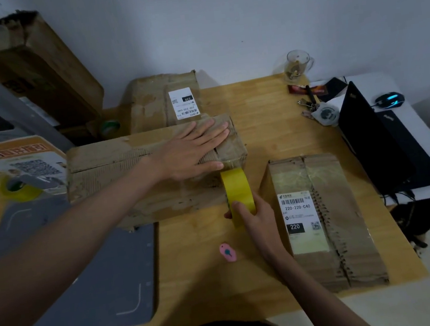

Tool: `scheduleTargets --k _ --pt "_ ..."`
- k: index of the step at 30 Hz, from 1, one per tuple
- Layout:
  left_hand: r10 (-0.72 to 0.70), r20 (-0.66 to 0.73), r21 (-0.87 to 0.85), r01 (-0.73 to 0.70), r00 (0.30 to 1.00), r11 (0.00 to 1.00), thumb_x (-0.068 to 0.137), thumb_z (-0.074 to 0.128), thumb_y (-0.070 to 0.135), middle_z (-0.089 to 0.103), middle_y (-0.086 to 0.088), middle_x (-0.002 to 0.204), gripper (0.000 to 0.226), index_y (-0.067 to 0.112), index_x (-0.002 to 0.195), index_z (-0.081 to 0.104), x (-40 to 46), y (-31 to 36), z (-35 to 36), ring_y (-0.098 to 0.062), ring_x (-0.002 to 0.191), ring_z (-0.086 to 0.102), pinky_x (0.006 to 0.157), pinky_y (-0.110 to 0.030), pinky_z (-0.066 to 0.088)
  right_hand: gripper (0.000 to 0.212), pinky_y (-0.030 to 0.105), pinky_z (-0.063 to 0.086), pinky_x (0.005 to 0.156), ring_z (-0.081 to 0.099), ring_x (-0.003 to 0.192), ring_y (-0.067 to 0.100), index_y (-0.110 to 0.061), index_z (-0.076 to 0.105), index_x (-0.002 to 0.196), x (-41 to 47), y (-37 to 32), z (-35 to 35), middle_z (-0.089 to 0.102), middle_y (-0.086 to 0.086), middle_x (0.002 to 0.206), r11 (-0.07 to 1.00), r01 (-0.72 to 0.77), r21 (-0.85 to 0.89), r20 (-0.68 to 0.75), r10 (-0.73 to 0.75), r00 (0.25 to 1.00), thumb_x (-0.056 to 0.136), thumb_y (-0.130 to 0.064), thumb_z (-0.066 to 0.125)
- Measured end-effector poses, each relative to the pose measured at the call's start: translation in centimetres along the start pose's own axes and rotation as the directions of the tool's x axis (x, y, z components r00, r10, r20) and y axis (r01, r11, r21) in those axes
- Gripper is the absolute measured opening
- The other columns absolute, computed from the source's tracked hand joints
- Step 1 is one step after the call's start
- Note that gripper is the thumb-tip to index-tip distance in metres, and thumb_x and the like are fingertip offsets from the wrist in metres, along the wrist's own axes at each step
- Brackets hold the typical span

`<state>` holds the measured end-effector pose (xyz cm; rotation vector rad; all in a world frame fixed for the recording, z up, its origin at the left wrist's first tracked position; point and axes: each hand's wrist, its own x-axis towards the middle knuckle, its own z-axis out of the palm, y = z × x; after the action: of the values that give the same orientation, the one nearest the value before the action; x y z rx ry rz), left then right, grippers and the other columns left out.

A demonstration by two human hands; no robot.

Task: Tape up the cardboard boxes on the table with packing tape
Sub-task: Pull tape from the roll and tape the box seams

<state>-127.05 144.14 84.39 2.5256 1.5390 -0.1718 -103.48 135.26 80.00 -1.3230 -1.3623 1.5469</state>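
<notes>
Our flat left hand (pixel 193 149) steadies the box (pixel 156 175) while our right hand (pixel 255 217) grips the tape roll (pixel 237 190), ready to pull downward.

Bare wood on the table (pixel 210 285) along its front edge, w/ only a small pink cutter (pixel 228 252) there. Right edge blocked by a flat box (pixel 333 229); back edge by stacked boxes (pixel 157 102); left front corner by a grey mat (pixel 86 273).
</notes>
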Motion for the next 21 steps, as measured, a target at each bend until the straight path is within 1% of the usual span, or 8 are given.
scheduleTargets --k 4,7,9,10,12,15,18,21 --pt "-0.012 0.015 0.008 0.012 1.0 1.0 0.101 0.02 0.07 -0.021 0.014 0.166 0.079 0.029 0.16 -0.014 0.3 -0.2 -0.3 -0.008 0.152 -0.023 0.126 -0.04 -0.012 0.017 0.026 0.055 0.062 0.074 0.071 0.019 -0.01 0.071 0.093 -0.2 2.1 0.2 0.075 0.013 0.079 0.996 -0.071 0.049 -0.1 0.076 0.992 0.094 -0.026 0.07" --pt "-0.011 0.02 0.024 0.01 1.0 1.0 0.1 0.017 0.071 -0.022 0.013 0.166 0.08 0.028 0.159 -0.015 0.5 -0.3 -0.3 -0.01 0.152 -0.024 0.125 -0.04 -0.013 0.025 0.032 0.059 0.061 0.073 0.07 0.024 -0.012 0.073 0.093 0.0 3.8 0.1 0.073 0.017 0.084 0.988 -0.146 0.052 -0.127 0.152 0.98 0.093 -0.036 0.069" --pt "-0.007 0.023 0.022 0.007 1.0 1.0 0.1 0.018 0.071 -0.021 0.012 0.166 0.08 0.028 0.16 -0.015 0.5 -0.3 -0.3 -0.01 0.152 -0.023 0.125 -0.04 -0.014 0.029 0.036 0.06 0.063 0.073 0.068 0.021 -0.012 0.073 0.094 0.7 4.1 0.5 0.073 0.017 0.084 0.985 -0.17 0.018 -0.111 0.171 0.979 0.094 -0.04 0.068" --pt "-0.008 0.025 0.021 0.008 1.0 1.0 0.1 0.018 0.071 -0.021 0.012 0.166 0.08 0.028 0.16 -0.015 0.6 -0.3 -0.3 -0.011 0.152 -0.023 0.125 -0.04 -0.014 0.03 0.035 0.059 0.062 0.073 0.066 0.019 -0.012 0.073 0.095 1.2 4.0 0.9 0.074 0.016 0.084 0.983 -0.185 -0.001 -0.107 0.184 0.977 0.094 -0.042 0.067" --pt "-0.011 0.025 0.024 0.011 1.0 1.0 0.1 0.018 0.07 -0.021 0.011 0.166 0.08 0.027 0.16 -0.015 0.6 -0.4 -0.3 -0.011 0.152 -0.023 0.125 -0.04 -0.014 0.032 0.026 0.057 0.056 0.072 0.061 0.014 -0.012 0.073 0.094 2.2 4.0 1.2 0.075 0.015 0.082 0.971 -0.239 -0.009 -0.104 0.237 0.966 0.094 -0.044 0.067" --pt "-0.006 0.036 0.011 0.005 0.999 1.0 0.101 0.019 0.069 -0.023 0.012 0.166 0.08 0.028 0.159 -0.016 0.6 -0.5 -0.3 -0.011 0.152 -0.024 0.124 -0.038 -0.016 0.037 0.016 0.049 0.047 0.067 0.055 0.009 -0.014 0.068 0.079 3.1 4.4 1.2 0.07 0.003 0.07 0.933 -0.36 -0.012 -0.102 0.357 0.928 0.093 -0.048 0.065" --pt "-0.002 0.025 0.012 0.002 1.0 1.0 0.1 0.019 0.07 -0.023 0.012 0.166 0.08 0.028 0.159 -0.017 0.7 -0.5 0.1 -0.012 0.152 -0.023 0.124 -0.038 -0.017 0.038 0.02 0.048 0.049 0.061 0.057 0.008 -0.017 0.06 0.075 3.7 4.7 1.5 0.063 -0.001 0.066 0.914 -0.405 -0.028 -0.099 0.401 0.911 0.094 -0.05 0.063" --pt "0.0 0.018 0.019 0.0 1.0 1.0 0.1 0.019 0.072 -0.023 0.012 0.166 0.082 0.029 0.159 -0.017 0.8 -0.7 0.2 -0.012 0.152 -0.023 0.124 -0.039 -0.016 0.051 0.025 0.054 0.051 0.065 0.049 0.014 -0.004 0.069 0.083 4.9 4.4 1.9 0.068 0.006 0.06 0.903 -0.429 0.006 -0.053 0.429 0.902 0.091 -0.054 0.065"
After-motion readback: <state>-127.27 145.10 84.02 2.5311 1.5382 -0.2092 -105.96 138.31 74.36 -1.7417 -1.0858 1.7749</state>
